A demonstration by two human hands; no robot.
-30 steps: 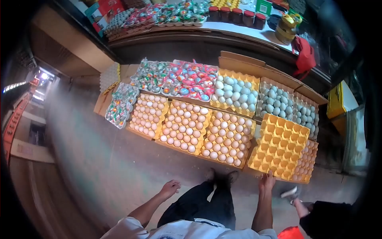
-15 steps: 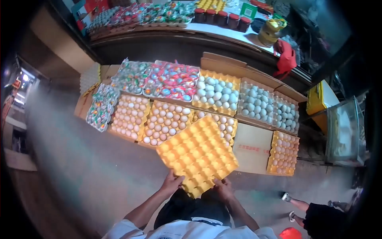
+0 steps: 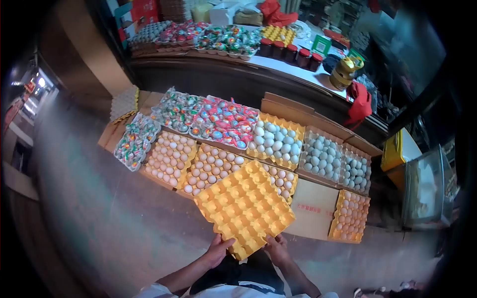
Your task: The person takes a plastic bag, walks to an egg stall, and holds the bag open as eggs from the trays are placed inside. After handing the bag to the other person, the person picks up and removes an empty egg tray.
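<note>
A yellow egg tray (image 3: 244,207), its cups bare, is held tilted in front of my body. My left hand (image 3: 218,250) grips its near left edge with the thumb on top. On the near right edge, my right hand (image 3: 277,247) is closed in the same way. The tray's far corner covers part of a tray of brown eggs (image 3: 211,166) and part of another tray of eggs (image 3: 281,182). Left of these sits a tray of pale brown eggs (image 3: 170,158). Fingers under the held tray are hidden.
Behind lie wrapped eggs (image 3: 226,121), pale eggs (image 3: 276,138) and bluish eggs (image 3: 322,153). A cardboard sheet (image 3: 312,211) lies beside a tray of brown eggs (image 3: 350,216) at the right. Farther back, a counter (image 3: 313,74) bears red-lidded jars (image 3: 290,52). A glass case (image 3: 426,186) stands right.
My view has tilted up, so the stall sits lower and more of the counter shows. The egg tray stays in both hands. The person at lower right has mostly left view.
</note>
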